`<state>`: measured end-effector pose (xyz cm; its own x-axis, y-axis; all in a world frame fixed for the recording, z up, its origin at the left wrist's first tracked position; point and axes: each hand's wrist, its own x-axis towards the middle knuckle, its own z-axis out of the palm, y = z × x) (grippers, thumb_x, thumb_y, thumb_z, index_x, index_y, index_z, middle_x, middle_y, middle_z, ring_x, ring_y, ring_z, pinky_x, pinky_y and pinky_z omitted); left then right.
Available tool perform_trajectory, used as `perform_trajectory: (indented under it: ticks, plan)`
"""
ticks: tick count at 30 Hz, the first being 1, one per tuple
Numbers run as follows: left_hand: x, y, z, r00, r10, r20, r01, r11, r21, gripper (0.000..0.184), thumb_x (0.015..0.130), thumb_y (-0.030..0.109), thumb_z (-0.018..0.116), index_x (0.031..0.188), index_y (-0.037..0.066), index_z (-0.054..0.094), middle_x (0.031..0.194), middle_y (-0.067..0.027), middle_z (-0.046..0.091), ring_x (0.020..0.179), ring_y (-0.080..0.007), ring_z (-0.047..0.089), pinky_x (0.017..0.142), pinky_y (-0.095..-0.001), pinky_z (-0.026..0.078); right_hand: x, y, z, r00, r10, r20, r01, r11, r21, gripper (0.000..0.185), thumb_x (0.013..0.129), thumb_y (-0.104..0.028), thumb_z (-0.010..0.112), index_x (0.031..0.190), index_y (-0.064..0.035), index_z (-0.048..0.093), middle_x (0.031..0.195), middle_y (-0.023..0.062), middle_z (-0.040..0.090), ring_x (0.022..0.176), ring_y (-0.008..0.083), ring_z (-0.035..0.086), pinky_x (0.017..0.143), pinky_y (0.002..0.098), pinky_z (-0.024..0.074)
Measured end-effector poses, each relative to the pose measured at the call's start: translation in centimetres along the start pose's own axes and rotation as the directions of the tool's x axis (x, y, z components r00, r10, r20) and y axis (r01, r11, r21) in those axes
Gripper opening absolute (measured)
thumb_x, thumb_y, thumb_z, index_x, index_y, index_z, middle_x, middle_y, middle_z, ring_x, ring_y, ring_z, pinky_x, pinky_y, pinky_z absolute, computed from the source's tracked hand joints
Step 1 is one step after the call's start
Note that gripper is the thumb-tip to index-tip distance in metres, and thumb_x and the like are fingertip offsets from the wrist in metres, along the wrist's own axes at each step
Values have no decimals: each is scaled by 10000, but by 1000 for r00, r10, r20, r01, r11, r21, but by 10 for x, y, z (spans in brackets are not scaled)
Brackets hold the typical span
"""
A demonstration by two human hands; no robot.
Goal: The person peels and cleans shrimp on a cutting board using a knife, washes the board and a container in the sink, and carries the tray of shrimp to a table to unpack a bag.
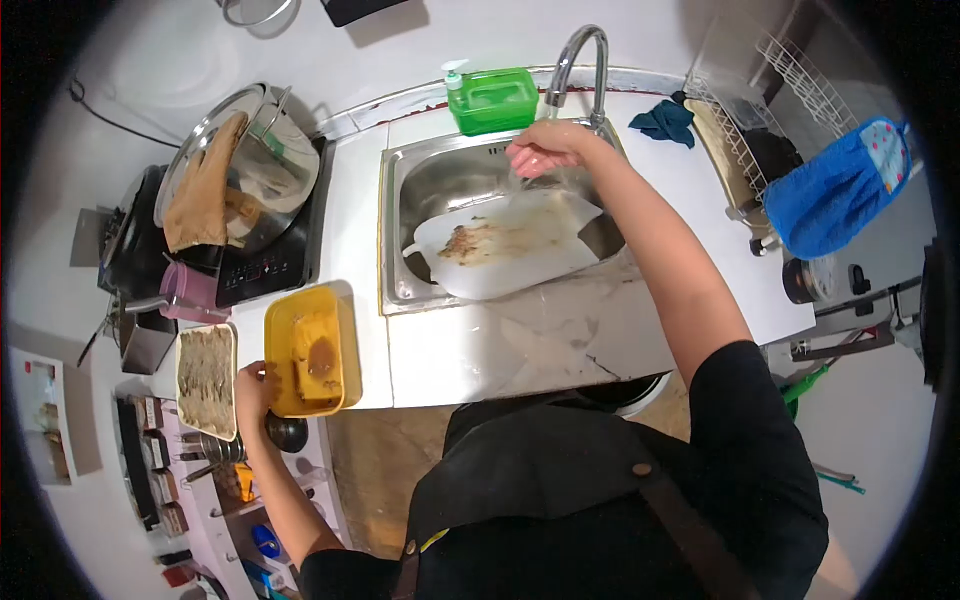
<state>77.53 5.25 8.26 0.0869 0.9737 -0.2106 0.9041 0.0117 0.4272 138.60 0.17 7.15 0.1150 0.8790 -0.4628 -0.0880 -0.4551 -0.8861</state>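
Note:
My right hand [545, 148] is under the tap [578, 62] over the sink, palm turned up and fingers loosely bent, holding nothing. Below it a white cutting board [520, 270] lies across the steel sink [392, 215], smeared with brown residue. At the lower left, my left hand [252, 392] grips the left rim of a yellow plastic tub [342, 345]. Some brown liquid and scraps sit in the tub's bottom. Just left of that hand is a pale tray [206, 378] covered with a greyish-brown layer.
A green soap caddy with a pump [492, 100] stands behind the sink. Left are an induction cooker [262, 268], a large lidded pot [282, 165] with a brown mitt [207, 190], and a pink cup [190, 288]. Right are a dark cloth [664, 122], dish rack [735, 150] and blue hand towel [835, 195].

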Motion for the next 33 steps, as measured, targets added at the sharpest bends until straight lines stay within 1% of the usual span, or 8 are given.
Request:
perform_trajectory:
  ticks: [8, 11, 16, 22, 23, 26, 28, 33]
  plan:
    - [16, 199, 55, 820, 570, -48, -554, 812, 182, 344, 747, 218, 577, 987, -14, 663, 700, -215, 644, 690, -245, 673, 644, -359, 506, -36, -13, 11, 981, -190, -50, 196, 941, 274, 261, 919, -119, 491, 1075, 83, 546, 920, 162, 641, 818, 249, 672, 733, 316, 583]
    - [46, 280, 129, 871, 443, 214, -431, 896, -105, 302, 721, 240, 613, 585, -29, 636, 547, -154, 610, 543, -260, 626, 589, -363, 505, -48, -16, 12, 980, -189, -67, 201, 932, 301, 255, 912, -111, 490, 1050, 94, 555, 904, 186, 642, 823, 271, 672, 701, 323, 590]
    - [59, 363, 231, 846, 503, 177, -527, 838, 143, 276, 698, 230, 646, 856, 6, 679, 928, -211, 658, 861, -314, 652, 718, -394, 524, -62, -19, 14, 968, -230, -100, 250, 909, 334, 294, 931, -166, 469, 1028, 99, 550, 898, 184, 640, 831, 266, 668, 734, 339, 580]
    - [76, 456, 271, 149, 912, 382, -972, 64, 225, 304, 716, 216, 682, 946, 20, 652, 879, -182, 664, 762, -327, 638, 694, -403, 531, -80, -6, -12, 872, -316, -373, 303, 948, -97, 203, 861, -181, 554, 843, 2, 638, 821, 115, 648, 714, 194, 632, 626, 288, 542]
    - [73, 462, 269, 230, 883, 408, -972, 227, 57, 232, 735, 184, 668, 899, 20, 656, 830, -157, 662, 715, -279, 634, 639, -375, 519, -66, 9, -42, 764, -511, -394, 219, 779, -587, 187, 803, -185, 581, 772, -24, 672, 750, 79, 651, 675, 152, 601, 615, 283, 499]
    - [61, 474, 248, 405, 726, 556, -652, 656, -381, 86, 793, 86, 628, 757, 21, 670, 682, -85, 659, 576, -137, 623, 475, -291, 480, -55, 52, -110, 466, -606, -644, 136, 769, -625, 309, 737, -296, 555, 824, -30, 686, 854, 206, 654, 810, 358, 626, 756, 410, 477]
    - [68, 472, 254, 334, 826, 455, -805, 501, -318, 159, 767, 139, 666, 689, 1, 657, 633, -117, 650, 534, -171, 616, 480, -301, 479, -55, 65, -148, 280, -643, -713, -15, 740, -672, 321, 737, -276, 535, 813, 3, 674, 865, 228, 647, 837, 401, 615, 787, 425, 478]
    - [25, 447, 238, 440, 856, 270, -879, 472, -65, 141, 742, 90, 610, 846, 4, 651, 833, -212, 645, 759, -342, 627, 663, -416, 496, 5, 85, -252, 210, -101, -972, -420, 889, -183, 857, 794, -595, 484, 1377, 7, 306, 1382, 260, 346, 1253, 435, 354, 1039, 505, 274]
